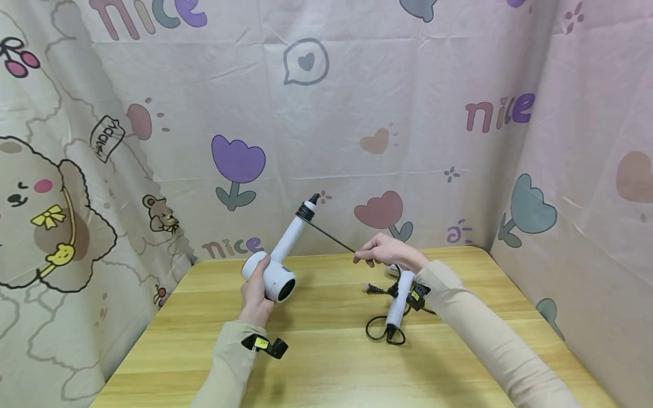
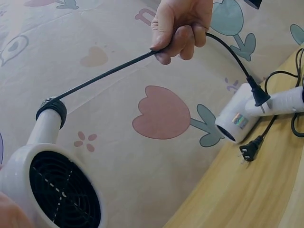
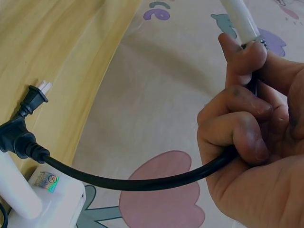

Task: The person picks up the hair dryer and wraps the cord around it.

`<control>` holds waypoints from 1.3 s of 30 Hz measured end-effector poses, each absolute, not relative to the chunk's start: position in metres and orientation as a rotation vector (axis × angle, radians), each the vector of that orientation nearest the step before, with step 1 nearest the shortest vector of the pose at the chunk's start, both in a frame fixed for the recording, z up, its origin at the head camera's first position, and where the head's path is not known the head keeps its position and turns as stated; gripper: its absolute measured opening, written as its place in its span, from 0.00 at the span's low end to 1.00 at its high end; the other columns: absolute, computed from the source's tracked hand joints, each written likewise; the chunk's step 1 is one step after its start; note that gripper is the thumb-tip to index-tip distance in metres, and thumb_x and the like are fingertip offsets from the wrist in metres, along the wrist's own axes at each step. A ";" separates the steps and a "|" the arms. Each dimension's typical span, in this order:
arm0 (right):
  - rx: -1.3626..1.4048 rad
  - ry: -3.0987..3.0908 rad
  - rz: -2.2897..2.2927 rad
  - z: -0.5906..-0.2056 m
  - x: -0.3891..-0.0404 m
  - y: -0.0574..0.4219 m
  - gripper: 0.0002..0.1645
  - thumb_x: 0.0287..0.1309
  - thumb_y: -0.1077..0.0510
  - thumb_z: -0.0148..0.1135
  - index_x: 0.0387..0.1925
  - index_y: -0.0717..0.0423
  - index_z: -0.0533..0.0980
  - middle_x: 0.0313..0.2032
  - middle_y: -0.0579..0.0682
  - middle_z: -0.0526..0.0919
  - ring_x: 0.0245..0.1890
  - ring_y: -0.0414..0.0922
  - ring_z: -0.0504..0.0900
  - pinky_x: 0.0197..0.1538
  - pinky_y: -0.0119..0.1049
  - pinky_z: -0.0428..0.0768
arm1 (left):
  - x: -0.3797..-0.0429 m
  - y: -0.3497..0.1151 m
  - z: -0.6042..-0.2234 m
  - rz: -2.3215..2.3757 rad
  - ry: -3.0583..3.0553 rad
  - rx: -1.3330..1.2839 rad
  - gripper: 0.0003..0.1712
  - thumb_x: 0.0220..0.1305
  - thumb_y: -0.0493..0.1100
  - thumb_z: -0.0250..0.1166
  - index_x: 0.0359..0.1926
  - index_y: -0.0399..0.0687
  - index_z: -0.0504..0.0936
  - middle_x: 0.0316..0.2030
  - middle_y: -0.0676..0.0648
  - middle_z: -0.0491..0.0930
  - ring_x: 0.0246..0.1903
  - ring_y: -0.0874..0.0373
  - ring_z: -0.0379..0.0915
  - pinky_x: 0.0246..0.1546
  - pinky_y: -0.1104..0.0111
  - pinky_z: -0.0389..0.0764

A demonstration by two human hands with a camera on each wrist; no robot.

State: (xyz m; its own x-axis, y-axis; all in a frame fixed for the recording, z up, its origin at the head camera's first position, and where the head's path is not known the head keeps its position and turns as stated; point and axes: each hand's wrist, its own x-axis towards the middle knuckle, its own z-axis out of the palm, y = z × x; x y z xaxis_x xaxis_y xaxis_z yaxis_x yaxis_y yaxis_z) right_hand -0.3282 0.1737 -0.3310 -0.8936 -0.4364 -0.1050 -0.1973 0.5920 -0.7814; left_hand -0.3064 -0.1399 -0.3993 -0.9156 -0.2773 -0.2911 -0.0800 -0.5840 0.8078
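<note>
My left hand (image 1: 256, 292) grips the head of a white hair dryer (image 1: 288, 238), its handle pointing up and away to the right. Black cord (image 1: 330, 237) is wound in several turns round the handle's end, and a straight length runs from there to my right hand (image 1: 388, 251). The right hand's fingers curl round this cord; in the right wrist view they are bent over it (image 3: 137, 184). Past the hand the cord sags to a black plug (image 2: 259, 95). Close to the left wrist camera is the held dryer's dark round grille (image 2: 66, 190).
A second white hair dryer (image 1: 399, 300) lies on the wooden table (image 1: 326, 362) below my right forearm, its black cord looped beside it. Its two-pin plug (image 2: 249, 151) rests on the wood. A printed cloth (image 1: 306, 113) hangs behind and at both sides.
</note>
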 end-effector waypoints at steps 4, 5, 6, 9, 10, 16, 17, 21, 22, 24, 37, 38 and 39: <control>-0.468 2.508 -1.200 -0.331 -0.330 0.177 0.15 0.69 0.51 0.57 0.45 0.51 0.85 0.19 0.47 0.76 0.15 0.37 0.56 0.18 0.29 0.55 | -0.306 -0.140 -0.399 -2.724 -1.375 0.553 0.32 0.57 0.56 0.71 0.55 0.50 0.65 0.41 0.55 0.78 0.42 0.62 0.76 0.49 0.72 0.78; -0.456 2.508 -1.189 -0.331 -0.330 0.178 0.15 0.69 0.52 0.56 0.46 0.52 0.85 0.19 0.46 0.75 0.15 0.37 0.56 0.18 0.29 0.56 | -0.307 -0.140 -0.399 -2.764 -1.384 0.520 0.32 0.58 0.57 0.70 0.56 0.51 0.65 0.41 0.55 0.77 0.43 0.62 0.75 0.49 0.72 0.77; -0.440 2.511 -1.180 -0.332 -0.332 0.179 0.15 0.69 0.52 0.57 0.47 0.52 0.85 0.19 0.46 0.75 0.15 0.36 0.56 0.18 0.29 0.55 | -0.307 -0.140 -0.399 -2.805 -1.391 0.483 0.32 0.60 0.57 0.69 0.56 0.52 0.64 0.42 0.55 0.77 0.43 0.62 0.75 0.50 0.72 0.77; -0.413 2.573 -1.133 -0.335 -0.337 0.183 0.14 0.68 0.52 0.57 0.45 0.52 0.86 0.17 0.45 0.71 0.15 0.38 0.55 0.22 0.31 0.57 | -0.310 -0.143 -0.402 -2.897 -1.454 0.367 0.29 0.65 0.57 0.64 0.58 0.52 0.62 0.40 0.54 0.78 0.40 0.61 0.77 0.47 0.71 0.79; -0.407 2.616 -1.106 -0.335 -0.338 0.184 0.14 0.67 0.52 0.58 0.43 0.52 0.86 0.16 0.45 0.69 0.16 0.39 0.55 0.24 0.32 0.59 | -0.310 -0.144 -0.403 -2.915 -1.496 0.327 0.28 0.66 0.57 0.62 0.58 0.52 0.62 0.39 0.53 0.78 0.38 0.60 0.78 0.46 0.71 0.80; -0.300 2.885 -0.998 -0.338 -0.346 0.193 0.17 0.63 0.50 0.62 0.23 0.52 0.86 0.23 0.44 0.80 0.23 0.41 0.66 0.29 0.35 0.66 | -0.309 -0.148 -0.406 -2.918 -1.807 0.151 0.26 0.70 0.56 0.54 0.58 0.44 0.61 0.34 0.52 0.80 0.32 0.59 0.79 0.37 0.70 0.82; -0.280 2.912 -1.003 -0.338 -0.347 0.194 0.19 0.63 0.49 0.63 0.19 0.52 0.85 0.22 0.44 0.82 0.21 0.40 0.65 0.27 0.34 0.64 | -0.309 -0.148 -0.407 -2.913 -1.852 0.126 0.27 0.70 0.56 0.54 0.59 0.44 0.61 0.33 0.51 0.80 0.32 0.59 0.80 0.37 0.70 0.82; -0.267 2.985 -1.018 -0.335 -0.351 0.195 0.21 0.62 0.48 0.64 0.17 0.52 0.85 0.17 0.46 0.80 0.17 0.40 0.51 0.22 0.32 0.57 | -0.307 -0.150 -0.413 -2.904 -1.998 0.017 0.28 0.71 0.57 0.52 0.58 0.41 0.61 0.33 0.51 0.81 0.32 0.59 0.81 0.36 0.69 0.83; -0.271 3.010 -1.021 -0.334 -0.352 0.195 0.19 0.62 0.47 0.64 0.20 0.52 0.86 0.21 0.47 0.84 0.16 0.39 0.53 0.22 0.32 0.58 | -0.307 -0.150 -0.415 -2.900 -2.031 -0.009 0.28 0.71 0.57 0.52 0.58 0.41 0.60 0.33 0.50 0.81 0.32 0.58 0.81 0.36 0.68 0.83; -0.280 3.062 -1.014 -0.332 -0.352 0.196 0.15 0.61 0.48 0.64 0.25 0.50 0.88 0.26 0.48 0.87 0.17 0.40 0.56 0.24 0.33 0.60 | -0.308 -0.150 -0.419 -2.887 -2.084 -0.050 0.29 0.70 0.57 0.53 0.58 0.40 0.61 0.33 0.50 0.82 0.32 0.58 0.82 0.37 0.67 0.84; -0.435 3.365 -1.035 -0.327 -0.345 0.185 0.16 0.54 0.40 0.70 0.38 0.45 0.88 0.36 0.45 0.90 0.32 0.40 0.85 0.29 0.32 0.78 | -0.312 -0.143 -0.425 -2.495 -2.357 -0.049 0.37 0.62 0.53 0.65 0.63 0.39 0.61 0.36 0.46 0.82 0.32 0.54 0.82 0.36 0.60 0.85; -0.453 3.375 -1.037 -0.327 -0.345 0.184 0.17 0.54 0.40 0.70 0.38 0.45 0.88 0.36 0.45 0.90 0.31 0.40 0.85 0.28 0.32 0.78 | -0.312 -0.142 -0.425 -2.473 -2.359 -0.043 0.37 0.61 0.52 0.66 0.63 0.40 0.61 0.37 0.45 0.81 0.32 0.54 0.82 0.36 0.59 0.85; -0.474 3.386 -1.035 -0.328 -0.344 0.182 0.17 0.54 0.41 0.70 0.39 0.45 0.88 0.36 0.45 0.90 0.30 0.40 0.85 0.26 0.32 0.78 | -0.312 -0.142 -0.424 -2.447 -2.365 -0.035 0.37 0.60 0.51 0.67 0.64 0.41 0.61 0.37 0.45 0.81 0.32 0.53 0.82 0.35 0.58 0.86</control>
State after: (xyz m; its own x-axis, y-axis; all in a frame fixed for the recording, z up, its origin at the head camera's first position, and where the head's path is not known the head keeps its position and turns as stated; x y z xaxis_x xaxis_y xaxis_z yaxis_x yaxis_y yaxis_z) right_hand -0.3440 0.1823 -0.3276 -0.8749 -0.1189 0.4694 -0.3611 0.8062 -0.4687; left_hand -0.3124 -0.1416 -0.4239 -0.9657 0.1999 -0.1655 -0.1722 -0.0164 0.9849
